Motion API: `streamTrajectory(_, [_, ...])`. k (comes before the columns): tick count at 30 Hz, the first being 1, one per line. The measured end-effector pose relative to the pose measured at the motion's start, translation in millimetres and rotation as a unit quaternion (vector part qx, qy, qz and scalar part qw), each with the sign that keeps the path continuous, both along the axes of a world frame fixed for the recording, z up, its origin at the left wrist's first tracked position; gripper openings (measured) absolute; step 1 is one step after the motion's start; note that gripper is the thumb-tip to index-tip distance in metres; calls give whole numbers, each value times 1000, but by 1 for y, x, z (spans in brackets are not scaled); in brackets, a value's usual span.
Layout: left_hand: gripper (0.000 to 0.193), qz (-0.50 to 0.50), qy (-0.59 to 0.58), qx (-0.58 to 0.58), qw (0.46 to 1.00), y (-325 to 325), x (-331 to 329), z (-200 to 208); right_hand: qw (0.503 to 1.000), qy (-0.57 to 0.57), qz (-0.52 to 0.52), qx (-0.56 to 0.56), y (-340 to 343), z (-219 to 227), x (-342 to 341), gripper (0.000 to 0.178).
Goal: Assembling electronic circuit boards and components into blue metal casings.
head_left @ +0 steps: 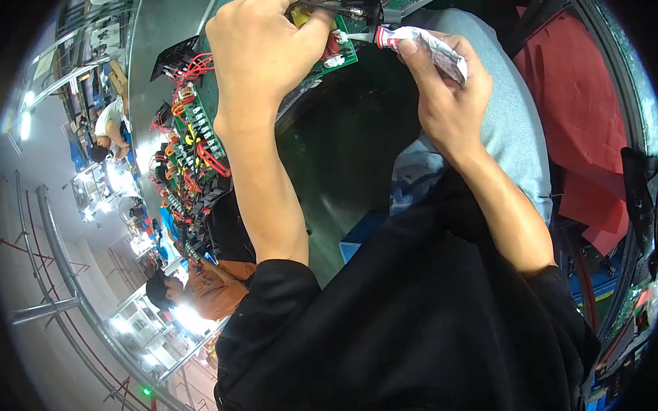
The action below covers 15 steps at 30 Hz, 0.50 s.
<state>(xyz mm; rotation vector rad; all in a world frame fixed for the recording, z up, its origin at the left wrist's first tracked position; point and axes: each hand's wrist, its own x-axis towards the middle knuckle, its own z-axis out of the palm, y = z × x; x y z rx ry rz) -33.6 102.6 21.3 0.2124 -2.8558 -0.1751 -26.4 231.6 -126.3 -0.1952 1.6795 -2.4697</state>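
Here we are, both hands up at the top of the view, and the action is at the green board [350,52], just beside our left hand [266,40]. That hand is curled over the board's near side, thumb bent in; exactly what its fingertips pinch is hidden, so we can't tell. A slim dark tool [325,7] runs past the thumb.

Over to our right hand [453,87], and it's pinching a crumpled white tube [436,48] between thumb and fingers! The tube's thin nozzle [359,37] points left, its tip right at the board's parts, where white paste [335,61] sits in blobs near a red part.

Down our left side, the counter [161,26] carries a crowd of other boards [198,125], tangled with red wires [196,69]. Beyond them we spot a co-worker in an orange top [214,288], and farther off another person in white [113,125]. On our right, pale blue jeans [509,125], then big red sheets [575,98].
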Motion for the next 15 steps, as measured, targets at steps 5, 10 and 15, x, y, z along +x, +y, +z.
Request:
streamTrajectory(5, [12, -47, 13, -47, 998, -16, 7, -5, 998, 39, -27, 40, 1, 6, 3, 18])
streamTrajectory(10, [14, -16, -15, -32, 999, -23, 9, -13, 995, 54, -32, 76, 2, 5, 2, 18])
streamTrajectory(15, [14, -18, -13, -26, 999, -22, 9, -13, 977, 164, -79, 115, -1, 0, 0, 17])
